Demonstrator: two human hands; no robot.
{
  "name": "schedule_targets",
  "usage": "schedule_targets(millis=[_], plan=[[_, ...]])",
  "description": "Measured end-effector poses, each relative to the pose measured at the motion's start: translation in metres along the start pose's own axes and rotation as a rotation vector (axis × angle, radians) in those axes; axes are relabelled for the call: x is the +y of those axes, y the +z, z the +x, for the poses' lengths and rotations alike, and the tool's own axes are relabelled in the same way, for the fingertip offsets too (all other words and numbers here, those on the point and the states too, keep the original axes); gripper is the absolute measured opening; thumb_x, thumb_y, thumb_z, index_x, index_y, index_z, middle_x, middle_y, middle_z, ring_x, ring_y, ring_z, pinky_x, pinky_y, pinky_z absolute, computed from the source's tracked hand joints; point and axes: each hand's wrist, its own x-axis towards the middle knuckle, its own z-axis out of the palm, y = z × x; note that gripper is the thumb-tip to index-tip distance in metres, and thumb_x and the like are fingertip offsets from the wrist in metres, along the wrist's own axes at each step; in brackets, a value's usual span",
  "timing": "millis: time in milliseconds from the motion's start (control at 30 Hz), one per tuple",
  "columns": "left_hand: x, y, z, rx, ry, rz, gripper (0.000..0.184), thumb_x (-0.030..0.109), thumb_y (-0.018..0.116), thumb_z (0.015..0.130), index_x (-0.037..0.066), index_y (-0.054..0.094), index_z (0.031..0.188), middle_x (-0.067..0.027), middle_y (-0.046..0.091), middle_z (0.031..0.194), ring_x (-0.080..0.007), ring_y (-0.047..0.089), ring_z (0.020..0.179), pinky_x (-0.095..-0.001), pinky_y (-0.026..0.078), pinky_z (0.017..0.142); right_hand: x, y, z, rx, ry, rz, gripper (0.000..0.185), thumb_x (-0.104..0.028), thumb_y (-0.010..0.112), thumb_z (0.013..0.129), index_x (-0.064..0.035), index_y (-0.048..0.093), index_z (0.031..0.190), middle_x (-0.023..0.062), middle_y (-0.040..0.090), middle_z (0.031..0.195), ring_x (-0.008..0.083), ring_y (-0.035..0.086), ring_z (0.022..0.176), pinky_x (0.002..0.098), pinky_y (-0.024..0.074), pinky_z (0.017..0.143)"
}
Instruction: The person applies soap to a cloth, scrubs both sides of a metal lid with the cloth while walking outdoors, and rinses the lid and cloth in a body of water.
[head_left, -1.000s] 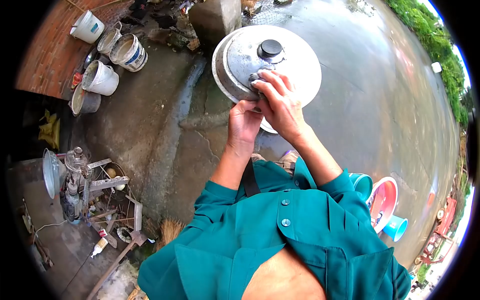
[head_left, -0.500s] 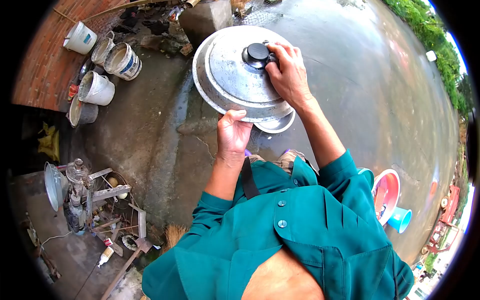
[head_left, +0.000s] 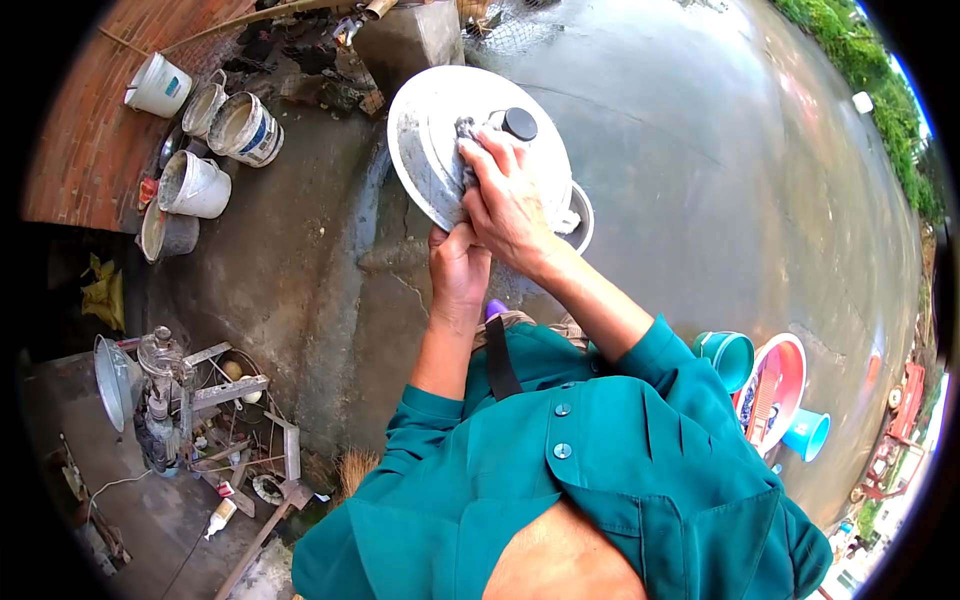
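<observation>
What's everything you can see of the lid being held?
The lid is round, silvery and metal-looking, with a stepped profile, greyish marks and a black knob. It is tilted, knob side showing, above the ground. The left hand grips its near edge; the right hand holds a grey wad against it. Glare hides some surface.

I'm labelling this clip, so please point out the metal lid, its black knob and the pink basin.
Metal lid (head_left: 427,145): head view, on its outer face, toward the edge.
Black knob (head_left: 520,124): head view, on its round top.
Pink basin (head_left: 788,372): head view, on its inner wall.
</observation>
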Motion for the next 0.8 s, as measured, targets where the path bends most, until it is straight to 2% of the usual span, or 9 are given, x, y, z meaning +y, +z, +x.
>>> schedule_targets(millis=[133,267,400,467,567,600,667,700,800], plan=[[-0.006,0.006,-0.013,-0.034,-0.053,0.120,0.036,-0.016,0.050,0.069,0.003,0.060,0.098,-0.0053,0.063,0.093,-0.0151,0.060,0.086,-0.0303,0.049,0.079,0.018,0.009,0.062,0.003,-0.020,-0.065,0.034,-0.012,0.051,0.076,0.0006,0.055,0.108,0.0203,0.052,0.115,0.0356,0.046,0.108,0.0430,0.0369,0.095],[-0.007,0.014,-0.017,-0.066,-0.043,0.181,0.034,-0.014,0.051,0.069,0.002,0.060,0.098,-0.0056,0.062,0.093,-0.0152,0.059,0.085,-0.0300,0.049,0.076,0.042,0.005,0.108,-0.202,0.207,-0.134,0.031,-0.018,0.050,0.079,-0.0033,0.060,0.105,0.0163,0.056,0.111,0.0329,0.049,0.106,0.0410,0.0393,0.092],[-0.003,0.008,-0.005,-0.069,-0.006,0.228,0.032,-0.013,0.052,0.069,0.001,0.060,0.097,-0.0049,0.061,0.094,-0.0153,0.058,0.086,-0.0293,0.049,0.077,0.002,0.008,0.060,-0.185,-0.100,0.028,0.030,-0.012,0.053,0.072,-0.0037,0.058,0.101,0.0141,0.054,0.115,0.0327,0.047,0.110,0.0419,0.0390,0.095],[-0.002,0.008,0.003,-0.009,0.082,0.130,0.048,0.010,0.060,0.083,0.006,0.040,0.127,-0.0054,0.046,0.123,-0.0151,0.046,0.113,-0.0330,0.042,0.093,-0.016,0.009,0.031,-0.200,-0.153,0.046,0.034,-0.008,0.057,0.068,-0.0045,0.058,0.102,0.0133,0.053,0.117,0.0328,0.046,0.112,0.0411,0.0401,0.095],[0.005,-0.002,0.006,-0.028,0.055,0.158,0.053,0.018,0.059,0.087,0.008,0.033,0.131,-0.0048,0.040,0.128,-0.0147,0.041,0.119,-0.0330,0.039,0.097,-0.016,0.014,0.021,-0.197,-0.276,0.021,0.035,-0.007,0.059,0.068,-0.0034,0.058,0.102,0.0135,0.052,0.117,0.0324,0.045,0.113,0.0412,0.0398,0.095],[0.011,0.011,0.001,-0.003,0.039,0.233,0.045,0.007,0.060,0.082,0.003,0.043,0.123,-0.0060,0.048,0.120,-0.0136,0.049,0.109,-0.0301,0.043,0.090,-0.014,0.011,0.032,-0.209,-0.220,0.069,0.033,-0.007,0.058,0.069,-0.0029,0.057,0.103,0.0137,0.052,0.116,0.0317,0.045,0.113,0.0414,0.0385,0.096],[0.009,-0.011,0.001,-0.185,-0.050,0.454,0.037,-0.006,0.057,0.072,-0.001,0.053,0.109,-0.0056,0.058,0.105,-0.0124,0.055,0.094,-0.0275,0.045,0.081,-0.002,0.011,0.065,-0.161,-0.149,0.035,0.032,-0.012,0.054,0.074,-0.0028,0.057,0.105,0.0147,0.052,0.117,0.0308,0.045,0.115,0.0412,0.0389,0.095],[0.007,0.003,-0.004,-0.140,-0.067,0.373,0.036,-0.013,0.053,0.065,-0.002,0.058,0.099,-0.0037,0.061,0.093,-0.0120,0.057,0.084,-0.0267,0.046,0.075,0.008,0.012,0.080,-0.193,-0.094,0.005,0.031,-0.016,0.052,0.077,-0.0028,0.058,0.104,0.0156,0.054,0.114,0.0304,0.047,0.113,0.0404,0.0398,0.094],[0.008,0.021,-0.014,-0.138,-0.099,0.354,0.035,-0.011,0.051,0.065,-0.002,0.058,0.099,-0.0051,0.061,0.093,-0.0130,0.057,0.085,-0.0274,0.046,0.077,0.048,0.008,0.125,-0.353,0.131,-0.162,0.032,-0.024,0.048,0.080,-0.0032,0.061,0.100,0.0179,0.059,0.104,0.0294,0.054,0.104,0.0379,0.0421,0.090]])
